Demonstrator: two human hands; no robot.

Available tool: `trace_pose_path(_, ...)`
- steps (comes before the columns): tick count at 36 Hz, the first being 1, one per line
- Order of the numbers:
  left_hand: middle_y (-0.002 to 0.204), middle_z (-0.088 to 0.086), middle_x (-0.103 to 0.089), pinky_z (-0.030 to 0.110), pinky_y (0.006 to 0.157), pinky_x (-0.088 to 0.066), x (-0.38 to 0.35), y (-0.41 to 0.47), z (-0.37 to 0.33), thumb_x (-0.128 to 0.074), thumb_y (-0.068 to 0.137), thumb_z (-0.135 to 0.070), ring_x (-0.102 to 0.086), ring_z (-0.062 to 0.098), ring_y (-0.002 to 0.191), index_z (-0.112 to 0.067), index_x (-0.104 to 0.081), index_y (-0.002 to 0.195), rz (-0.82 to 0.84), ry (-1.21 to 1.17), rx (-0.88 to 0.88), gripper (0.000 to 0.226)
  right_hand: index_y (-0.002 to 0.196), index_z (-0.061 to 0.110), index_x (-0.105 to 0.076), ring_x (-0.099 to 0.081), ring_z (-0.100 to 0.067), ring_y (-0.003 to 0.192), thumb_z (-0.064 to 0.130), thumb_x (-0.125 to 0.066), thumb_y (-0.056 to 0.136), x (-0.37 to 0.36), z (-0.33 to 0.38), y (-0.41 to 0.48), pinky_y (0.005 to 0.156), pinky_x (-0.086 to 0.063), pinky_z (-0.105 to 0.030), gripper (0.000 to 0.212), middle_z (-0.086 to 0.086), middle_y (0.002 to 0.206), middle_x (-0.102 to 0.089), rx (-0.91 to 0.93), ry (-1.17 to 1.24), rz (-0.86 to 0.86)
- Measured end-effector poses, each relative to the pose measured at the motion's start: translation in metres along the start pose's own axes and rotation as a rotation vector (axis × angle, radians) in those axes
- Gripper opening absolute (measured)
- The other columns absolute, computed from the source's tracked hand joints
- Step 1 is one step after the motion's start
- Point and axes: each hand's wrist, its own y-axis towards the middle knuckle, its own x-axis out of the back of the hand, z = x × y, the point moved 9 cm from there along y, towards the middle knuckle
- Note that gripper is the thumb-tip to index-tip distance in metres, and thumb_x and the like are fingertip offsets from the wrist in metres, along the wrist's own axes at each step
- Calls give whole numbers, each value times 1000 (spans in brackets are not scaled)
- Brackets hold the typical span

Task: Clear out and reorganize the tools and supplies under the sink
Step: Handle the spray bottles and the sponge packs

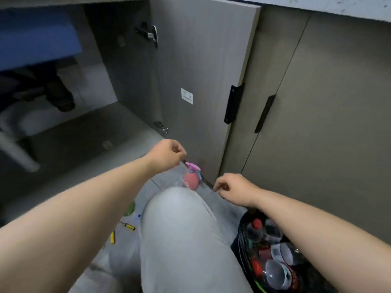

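Got left hand (167, 154) and right hand (232, 190) flanking a pink spray bottle (191, 180), fingers (178, 150) curled. Can't tell if pinching anything.

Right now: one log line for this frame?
cabinet door open | left hand by pink spray bottle, fingers curled, hold unclear | right hand same | yellow screwdrivers on floor

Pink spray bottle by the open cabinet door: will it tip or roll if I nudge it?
Likely tippy: the pink spray bottle seems to stand upright, with a trigger head atop a rounded body. Once down, that round body would probably roll. It looks like rigid plastic. Its fill level is hidden, so weight is uncertain.
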Motion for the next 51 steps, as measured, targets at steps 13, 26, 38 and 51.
trace_pose_path(13, 103, 10, -72, 30, 84, -48, 85, 51, 217, -66, 97, -11, -66, 25, 94, -9, -71, 99, -44, 102, 268, 6, 126, 10, -46, -57, -38, 119, 29, -57, 94, -46, -8, 178, 94, -46, -39, 39, -20, 130, -49, -261, -115, 110)
trace_pose_path(26, 138, 17, -53, 39, 108, -43, 95, 77, 364, -63, 94, -14, -52, 36, 129, -22, -57, 143, 49, 358, 387, 50, 110, 2, -65, -66, -44, 102, 27, -57, 96, -80, -12, 267, 80, -53, -41, 29, -25, 111, -67, -368, -363, -9)
trace_pose_path(38, 122, 15, -57, 39, 94, -49, 73, 89, 397, -67, 94, -15, -58, 34, 112, -18, -67, 130, -32, 326, 379, 36, 90, 5, -64, -64, -47, 87, 39, -59, 95, -65, 46, 343, 72, -50, -41, 35, -27, 92, -67, -100, -261, -149)
trace_pose_path(51, 105, 13, -64, 40, 82, -51, 64, 101, 413, -66, 91, -6, -61, 31, 97, -12, -72, 103, -233, 202, 378, 15, 103, 5, -65, -63, -47, 100, 42, -58, 96, -78, 66, 422, 83, -51, -43, 39, -29, 104, -66, -162, -185, -198)
